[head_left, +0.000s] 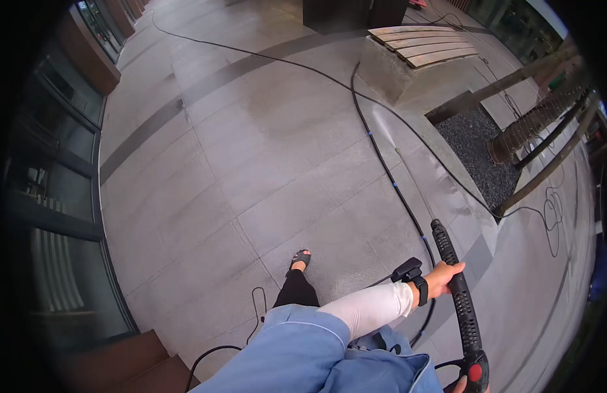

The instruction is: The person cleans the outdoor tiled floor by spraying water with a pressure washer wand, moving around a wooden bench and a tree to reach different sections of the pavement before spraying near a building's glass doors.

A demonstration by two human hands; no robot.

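Observation:
My left hand is wrapped round the black perforated barrel of a spray lance, with a black strap and device on its wrist. My right hand, at the bottom edge, is on the lance's rear handle near a red round button; much of it is cut off or hidden. From the barrel a thin metal tube points up and forward. White spray comes from its tip onto the paving. A black hose with blue marks lies left of the tube.
A wood-slatted concrete bench stands at upper right, beside a gravel tree bed with a trunk and wooden props. Glass doors line the left, with brown steps below. A long cable crosses the paving. My foot is lower centre.

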